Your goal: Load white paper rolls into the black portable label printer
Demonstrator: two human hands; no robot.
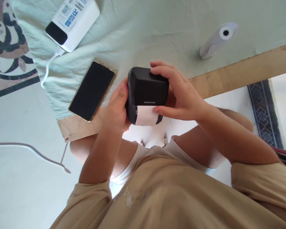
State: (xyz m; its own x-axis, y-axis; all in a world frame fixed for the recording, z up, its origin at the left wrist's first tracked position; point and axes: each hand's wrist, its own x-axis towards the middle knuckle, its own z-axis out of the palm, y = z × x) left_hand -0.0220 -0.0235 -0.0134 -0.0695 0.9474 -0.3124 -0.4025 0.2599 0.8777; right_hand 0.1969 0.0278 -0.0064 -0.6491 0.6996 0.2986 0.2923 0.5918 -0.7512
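A black label printer (147,86) with small white lettering is held up in front of me, over the table's near edge. A strip of white paper (145,115) sticks out from its lower side, with a dark torn-looking patch at the right. My left hand (119,108) is closed around the printer's left side. On the right side grips my right hand (178,92), its fingers over the top corner and its thumb against the paper strip. The palm sides of both hands are hidden.
Left of the printer a dark-screened phone (92,90) lies on the green cloth (143,28). Beyond it is a white power bank (82,24) with a white cable (47,70). A white paper roll (216,41) stands at the right. The table's bare wooden edge (243,71) runs nearest me.
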